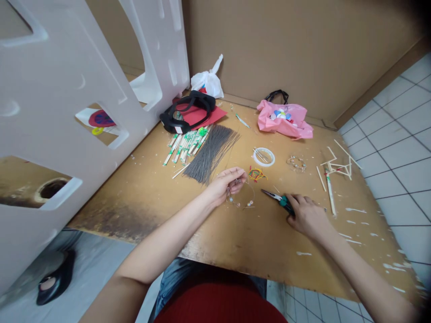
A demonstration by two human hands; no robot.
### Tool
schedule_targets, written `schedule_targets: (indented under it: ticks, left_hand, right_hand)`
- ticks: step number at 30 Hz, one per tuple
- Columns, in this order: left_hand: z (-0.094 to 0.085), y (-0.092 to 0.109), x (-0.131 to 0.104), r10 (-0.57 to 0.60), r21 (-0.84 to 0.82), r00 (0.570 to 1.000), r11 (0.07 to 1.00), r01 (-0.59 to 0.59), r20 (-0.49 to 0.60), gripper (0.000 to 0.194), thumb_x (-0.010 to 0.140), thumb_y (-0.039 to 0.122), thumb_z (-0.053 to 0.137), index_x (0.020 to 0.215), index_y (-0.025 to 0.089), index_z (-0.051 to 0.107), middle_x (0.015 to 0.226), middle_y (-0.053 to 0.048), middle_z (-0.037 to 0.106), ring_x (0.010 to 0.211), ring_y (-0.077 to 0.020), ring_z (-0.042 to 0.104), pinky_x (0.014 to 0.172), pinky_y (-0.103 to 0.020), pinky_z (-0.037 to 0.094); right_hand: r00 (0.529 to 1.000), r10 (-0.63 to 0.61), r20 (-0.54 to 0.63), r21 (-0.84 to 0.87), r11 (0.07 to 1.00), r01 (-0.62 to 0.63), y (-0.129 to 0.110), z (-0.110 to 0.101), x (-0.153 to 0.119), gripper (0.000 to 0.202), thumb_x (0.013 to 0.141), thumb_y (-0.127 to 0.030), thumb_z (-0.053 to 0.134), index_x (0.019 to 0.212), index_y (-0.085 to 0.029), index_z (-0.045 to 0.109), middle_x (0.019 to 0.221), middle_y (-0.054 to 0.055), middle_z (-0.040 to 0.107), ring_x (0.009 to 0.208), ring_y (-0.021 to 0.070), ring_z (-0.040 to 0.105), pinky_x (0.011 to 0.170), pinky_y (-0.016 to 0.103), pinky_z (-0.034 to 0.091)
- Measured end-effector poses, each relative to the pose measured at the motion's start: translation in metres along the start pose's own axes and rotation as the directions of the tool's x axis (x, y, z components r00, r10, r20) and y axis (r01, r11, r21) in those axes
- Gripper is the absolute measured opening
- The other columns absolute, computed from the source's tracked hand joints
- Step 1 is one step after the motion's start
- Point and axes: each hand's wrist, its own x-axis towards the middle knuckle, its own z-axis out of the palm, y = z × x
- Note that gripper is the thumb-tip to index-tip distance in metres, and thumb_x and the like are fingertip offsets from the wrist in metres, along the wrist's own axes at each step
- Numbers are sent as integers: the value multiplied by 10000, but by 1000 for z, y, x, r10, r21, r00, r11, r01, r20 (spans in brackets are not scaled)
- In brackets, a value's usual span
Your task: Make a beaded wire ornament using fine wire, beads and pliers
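My left hand (229, 185) pinches a thin clear wire strung with a few small beads (249, 203), which loops down over the wooden table (202, 233). Over to the right, my right hand (308, 215) is closed around the green handles of needle-nose pliers (284, 202), whose tips point left toward the beaded wire without touching it. Just beyond my left hand is a small heap of yellow, red and green bands (256, 174). Behind that lies a white ring (264, 157) with thin metal pieces on it. A beaded loop (296, 163) rests farther right.
Grey wires (212, 152) and wrapped chopsticks (185, 146) lie left of centre, near a black headset (188, 112) on red paper. A pink bag (286, 119) and a white bag (208, 83) stand at the back. Joined sticks (338, 168) lie right; a white plastic panel (77, 89) borders the left.
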Motion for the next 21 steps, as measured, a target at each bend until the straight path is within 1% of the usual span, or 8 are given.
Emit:
schedule_targets:
  ticks: [3, 6, 7, 9, 11, 14, 17, 21]
  left_hand:
    - [-1, 0, 0, -15, 13, 999, 1000, 15, 41, 269, 707, 344, 672, 683, 106, 551, 617, 22, 506, 374, 1, 337, 369, -155, 169]
    - [-1, 0, -1, -34, 25, 996, 999, 32, 80, 258, 722, 339, 656, 703, 104, 551, 623, 24, 510, 371, 0, 334, 368, -154, 171]
    - [-1, 0, -1, -45, 27, 995, 999, 43, 88, 256, 725, 338, 652, 706, 105, 549, 620, 27, 508, 370, 0, 332, 367, -154, 171]
    - [-1, 0, -2, -73, 38, 992, 997, 70, 104, 254, 725, 336, 650, 704, 105, 546, 613, 29, 505, 371, 1, 328, 367, -153, 170]
    - [0, 1, -2, -101, 58, 988, 994, 95, 114, 256, 719, 336, 651, 697, 103, 548, 602, 31, 501, 371, 1, 322, 366, -154, 163]
    - [2, 2, -3, -131, 85, 984, 989, 121, 118, 259, 710, 337, 651, 681, 100, 550, 578, 35, 489, 365, 1, 309, 364, -157, 146]
    - [2, 2, -3, -146, 105, 984, 985, 135, 100, 256, 704, 332, 653, 672, 99, 550, 582, 32, 496, 366, 0, 313, 364, -158, 140]
    - [1, 2, -3, -149, 123, 986, 982, 140, 70, 254, 697, 331, 656, 674, 100, 555, 591, 31, 502, 369, 2, 314, 364, -156, 139]
  right_hand:
    - [996, 87, 16, 14, 996, -87, -1, -8, 6, 414, 742, -249, 476, 1133, -147, 570, 1056, 148, 632, 933, 300, 597, 748, 378, 452]
    - [985, 149, 90, 234, 958, -166, 0, -25, 8, 370, 749, -301, 479, 1080, -157, 563, 1038, 133, 625, 881, 273, 607, 718, 356, 453]
    - [985, 112, 131, 357, 922, -153, -1, -32, 8, 374, 748, -312, 483, 1083, -161, 551, 1042, 121, 622, 865, 253, 607, 727, 345, 454]
    - [974, -45, 222, 607, 788, -102, -6, -48, 7, 364, 754, -323, 479, 1084, -179, 533, 968, 76, 631, 821, 212, 600, 724, 312, 459]
    - [949, -159, 271, 738, 667, -99, -13, -61, 6, 356, 763, -333, 481, 1081, -185, 536, 909, 52, 628, 828, 206, 589, 738, 308, 458]
    - [937, -207, 282, 781, 617, -99, -25, -69, 8, 417, 740, -291, 504, 1137, -168, 541, 878, 51, 623, 846, 217, 577, 771, 324, 444]
    - [931, -219, 292, 779, 619, -99, -31, -70, 11, 450, 729, -248, 505, 1167, -151, 540, 846, 52, 619, 832, 215, 571, 773, 325, 436]
    - [926, -211, 312, 758, 643, -109, -31, -71, 12, 435, 731, -241, 510, 1154, -144, 549, 892, 60, 618, 815, 201, 559, 756, 316, 436]
